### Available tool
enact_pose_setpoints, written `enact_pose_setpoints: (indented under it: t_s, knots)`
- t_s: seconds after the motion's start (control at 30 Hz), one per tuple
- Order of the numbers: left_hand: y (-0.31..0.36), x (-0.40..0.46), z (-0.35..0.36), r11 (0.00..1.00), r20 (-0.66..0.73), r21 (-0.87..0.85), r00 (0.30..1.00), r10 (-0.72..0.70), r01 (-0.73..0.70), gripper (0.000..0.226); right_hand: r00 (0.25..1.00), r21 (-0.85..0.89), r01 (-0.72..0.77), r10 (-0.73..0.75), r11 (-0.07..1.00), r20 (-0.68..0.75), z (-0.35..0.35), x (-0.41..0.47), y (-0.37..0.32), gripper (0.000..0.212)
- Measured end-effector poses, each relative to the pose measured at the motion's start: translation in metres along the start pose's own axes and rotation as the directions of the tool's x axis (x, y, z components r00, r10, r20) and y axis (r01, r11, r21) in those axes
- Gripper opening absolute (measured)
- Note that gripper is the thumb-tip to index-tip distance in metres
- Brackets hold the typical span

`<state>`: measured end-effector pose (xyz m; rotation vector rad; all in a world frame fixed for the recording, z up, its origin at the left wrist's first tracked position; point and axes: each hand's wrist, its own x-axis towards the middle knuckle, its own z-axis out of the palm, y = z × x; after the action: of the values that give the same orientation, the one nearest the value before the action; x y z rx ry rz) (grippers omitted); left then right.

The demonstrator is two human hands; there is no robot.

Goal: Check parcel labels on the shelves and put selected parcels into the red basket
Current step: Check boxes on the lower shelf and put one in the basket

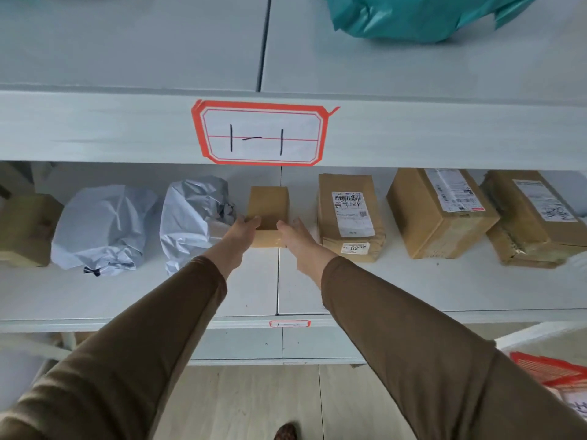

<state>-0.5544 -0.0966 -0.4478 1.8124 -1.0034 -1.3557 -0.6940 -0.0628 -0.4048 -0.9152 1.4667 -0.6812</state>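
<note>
The shelf (413, 290) holds a row of parcels. Small cardboard box (269, 211) sits between both hands: left hand (243, 231) grips its left side, right hand (295, 238) presses its right, fingers fairly straight. Red basket (552, 371) is way off, low to the right hand's side.

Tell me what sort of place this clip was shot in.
Probably a parcel pickup or sorting room: pale shelves with a handwritten location tag, a row of labelled cardboard boxes and plastic mailer bags.
</note>
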Motion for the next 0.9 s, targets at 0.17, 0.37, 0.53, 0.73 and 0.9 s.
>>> enact_pose_setpoints:
  t_s: [0.17,0.37,0.53,0.73,0.9]
  knots:
    - [-0.008,-0.006,-0.002,0.995,0.035,-0.026,0.995,0.096,-0.095,0.054,1.0,0.114,-0.001,-0.002,0.993,0.021,-0.002,0.002,0.009,0.048]
    - [0.003,-0.081,-0.003,0.922,-0.007,-0.294,0.965,0.261,-0.252,0.035,0.942,0.16,0.314,-0.286,0.936,-0.175,-0.016,-0.052,0.012,0.034]
    - [0.012,-0.184,0.009,0.854,0.011,-0.338,0.905,0.425,-0.396,0.028,0.95,0.399,0.311,-0.272,0.863,-0.152,-0.043,-0.127,0.024,0.041]
    - [-0.004,-0.289,0.014,0.67,0.051,0.135,0.68,0.731,-0.73,0.057,0.983,0.798,0.053,-0.172,0.6,0.065,-0.078,-0.21,0.062,0.061]
    - [-0.015,-0.337,0.012,0.621,0.072,0.101,0.628,0.775,-0.777,0.04,0.977,0.778,0.07,-0.199,0.625,0.072,-0.083,-0.26,0.092,0.057]
